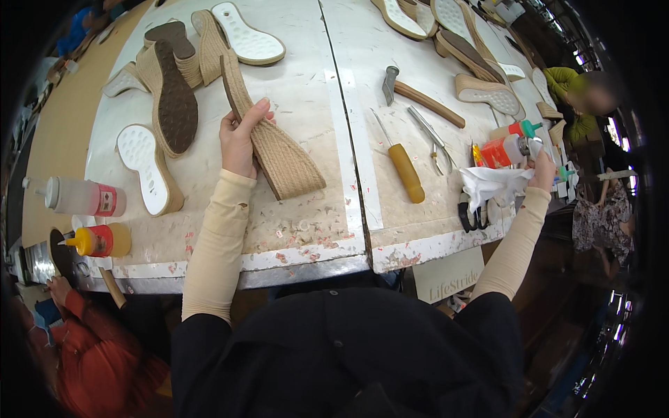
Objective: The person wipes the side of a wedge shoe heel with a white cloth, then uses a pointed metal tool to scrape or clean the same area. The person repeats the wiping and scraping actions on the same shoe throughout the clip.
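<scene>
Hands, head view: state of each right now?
Left hand: closed on the jute wedge sole, which rests on the table.
Right hand: on the white cloth; grip cannot be told.

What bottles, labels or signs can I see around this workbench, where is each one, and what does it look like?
Clear squeeze bottle: left table edge, lying down, red label.
Yellow-capped bottle: below it, red label, yellow body.
Orange bottle: far right, by the right hand, white cap.
Pale sign: under the table edge, rectangular, dark lettering.
</scene>
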Demonstrator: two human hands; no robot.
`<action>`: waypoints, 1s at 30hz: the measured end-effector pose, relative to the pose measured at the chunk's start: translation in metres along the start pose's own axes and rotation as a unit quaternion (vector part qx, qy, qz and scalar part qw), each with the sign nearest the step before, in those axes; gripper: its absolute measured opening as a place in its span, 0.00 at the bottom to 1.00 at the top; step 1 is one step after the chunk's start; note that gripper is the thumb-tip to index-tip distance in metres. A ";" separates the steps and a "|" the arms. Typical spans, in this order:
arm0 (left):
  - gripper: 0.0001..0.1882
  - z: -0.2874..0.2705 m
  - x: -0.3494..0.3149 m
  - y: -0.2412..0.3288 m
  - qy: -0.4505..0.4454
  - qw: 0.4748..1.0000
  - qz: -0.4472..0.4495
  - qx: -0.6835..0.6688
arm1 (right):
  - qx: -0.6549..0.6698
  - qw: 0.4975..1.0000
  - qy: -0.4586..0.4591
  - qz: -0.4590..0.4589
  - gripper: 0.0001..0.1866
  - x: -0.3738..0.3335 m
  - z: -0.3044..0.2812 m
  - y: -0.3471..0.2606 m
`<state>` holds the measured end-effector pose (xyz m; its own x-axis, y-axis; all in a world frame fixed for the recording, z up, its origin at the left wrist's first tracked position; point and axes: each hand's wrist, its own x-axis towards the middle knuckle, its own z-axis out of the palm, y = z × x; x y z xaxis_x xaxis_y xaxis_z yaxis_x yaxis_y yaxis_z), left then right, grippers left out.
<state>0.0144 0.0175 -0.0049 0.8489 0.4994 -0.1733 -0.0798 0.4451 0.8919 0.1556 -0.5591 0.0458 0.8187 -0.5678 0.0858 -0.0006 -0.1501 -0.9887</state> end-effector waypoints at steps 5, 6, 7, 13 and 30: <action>0.31 -0.001 -0.003 0.000 -0.005 0.999 0.050 0.021 | 0.001 0.972 0.141 -0.190 0.24 -0.046 -0.005 -0.045; 0.32 -0.002 -0.003 0.001 -0.006 0.998 0.064 0.021 | 0.036 0.962 0.173 -0.206 0.22 -0.065 0.001 -0.059; 0.32 -0.002 -0.003 0.001 -0.003 0.997 0.070 0.023 | 0.072 0.959 0.126 -0.244 0.21 -0.088 0.009 -0.073; 0.34 -0.002 -0.003 0.003 -0.009 0.989 0.131 0.066 | -0.016 0.954 -0.258 -0.149 0.09 -0.253 0.115 -0.063; 0.32 0.005 -0.013 0.006 -0.051 0.980 0.184 0.062 | 0.011 0.883 -0.448 -0.141 0.05 -0.358 0.225 -0.022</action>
<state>0.0058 0.0095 0.0046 0.8228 0.5298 0.2056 -0.3309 0.1525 0.9313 -0.0080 -0.1701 0.0095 0.9102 0.3595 0.2058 0.2781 -0.1621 -0.9468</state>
